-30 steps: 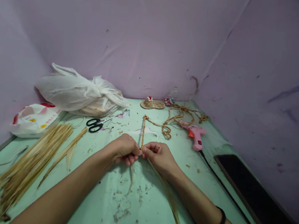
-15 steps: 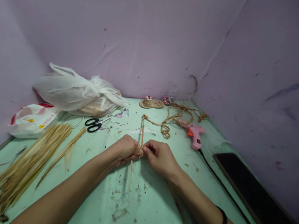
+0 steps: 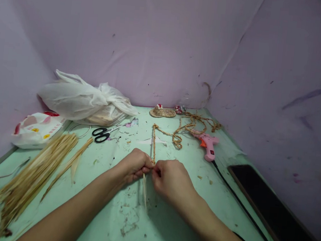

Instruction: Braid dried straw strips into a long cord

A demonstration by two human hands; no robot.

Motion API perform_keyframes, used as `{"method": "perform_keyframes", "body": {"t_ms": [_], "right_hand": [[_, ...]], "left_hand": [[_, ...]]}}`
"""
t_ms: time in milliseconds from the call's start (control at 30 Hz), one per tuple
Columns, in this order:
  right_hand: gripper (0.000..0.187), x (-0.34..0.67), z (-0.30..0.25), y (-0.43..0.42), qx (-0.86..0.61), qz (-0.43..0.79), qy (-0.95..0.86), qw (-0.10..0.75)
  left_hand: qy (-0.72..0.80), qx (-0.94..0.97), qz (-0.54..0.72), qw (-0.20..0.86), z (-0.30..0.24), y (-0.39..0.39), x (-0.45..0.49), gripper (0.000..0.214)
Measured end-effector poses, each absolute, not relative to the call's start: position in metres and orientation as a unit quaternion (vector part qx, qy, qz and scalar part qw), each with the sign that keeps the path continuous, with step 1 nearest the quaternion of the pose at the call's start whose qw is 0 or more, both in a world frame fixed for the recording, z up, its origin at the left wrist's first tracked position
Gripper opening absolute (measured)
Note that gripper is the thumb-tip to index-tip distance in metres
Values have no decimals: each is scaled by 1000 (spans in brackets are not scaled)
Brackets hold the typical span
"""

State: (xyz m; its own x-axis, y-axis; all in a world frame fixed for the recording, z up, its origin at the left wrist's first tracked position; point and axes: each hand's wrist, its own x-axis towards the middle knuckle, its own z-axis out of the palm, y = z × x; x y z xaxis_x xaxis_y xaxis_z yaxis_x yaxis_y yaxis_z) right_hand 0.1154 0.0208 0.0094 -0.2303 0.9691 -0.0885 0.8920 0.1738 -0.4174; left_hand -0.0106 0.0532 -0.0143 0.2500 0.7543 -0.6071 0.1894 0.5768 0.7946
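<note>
A braided straw cord (image 3: 154, 144) runs from the back of the table towards me, and its near end lies between my two hands. My left hand (image 3: 137, 163) is closed, pinching the cord's end, and a pale loose strand (image 3: 144, 191) hangs below its fingers. Right beside it, my right hand (image 3: 172, 177) is closed too, its thumb and fingers curled at the same end of the cord. What exactly its fingertips grip is partly hidden. The rest of the cord lies in loose loops (image 3: 178, 140) farther back.
Left are a bundle of dry straw strips (image 3: 37, 173), black-handled scissors (image 3: 101, 134), a white packet (image 3: 37, 129) and a tied plastic bag (image 3: 85, 100). A small woven slipper (image 3: 162, 112) sits at the back. A pink glue gun (image 3: 209, 146) and a dark phone-like slab (image 3: 268, 206) lie right.
My right hand has turned, its back now more upward, and its wrist has swung lower. The pale strand has tilted slightly to the right. My left hand keeps its pinch.
</note>
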Motion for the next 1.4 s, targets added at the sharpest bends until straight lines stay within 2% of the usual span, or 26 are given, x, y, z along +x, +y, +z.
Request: {"method": "perform_keyframes", "body": {"t_ms": [133, 333, 500, 600, 667, 767, 833, 933, 1167, 1400], "right_hand": [[23, 111, 9, 18, -602, 166, -780, 44], [20, 109, 0, 17, -565, 163, -808, 41], [15, 126, 5, 26, -550, 305, -774, 66], [23, 145, 7, 38, -525, 444, -725, 47], [24, 153, 3, 47, -538, 478, -685, 113], [9, 149, -8, 54, -560, 492, -621, 242], [3, 139, -14, 54, -547, 551, -565, 279], [6, 125, -18, 49, -541, 631, -496, 252], [7, 124, -22, 49, -560, 615, -498, 247], [4, 124, -22, 50, -550, 632, -474, 271]], "left_hand": [[536, 405, 184, 717, -14, 57, -17, 10], [576, 443, 220, 652, -13, 50, -14, 8], [579, 434, 224, 653, -11, 47, -14, 7], [571, 439, 223, 657, -10, 49, -16, 13], [571, 440, 214, 659, -9, 50, -17, 14], [566, 447, 207, 661, -9, 50, -18, 15], [558, 453, 211, 662, -9, 49, -19, 16], [553, 467, 208, 658, -11, 50, -20, 12], [561, 521, 199, 612, -11, 52, -19, 12], [589, 615, 160, 500, -11, 53, -21, 9]]}}
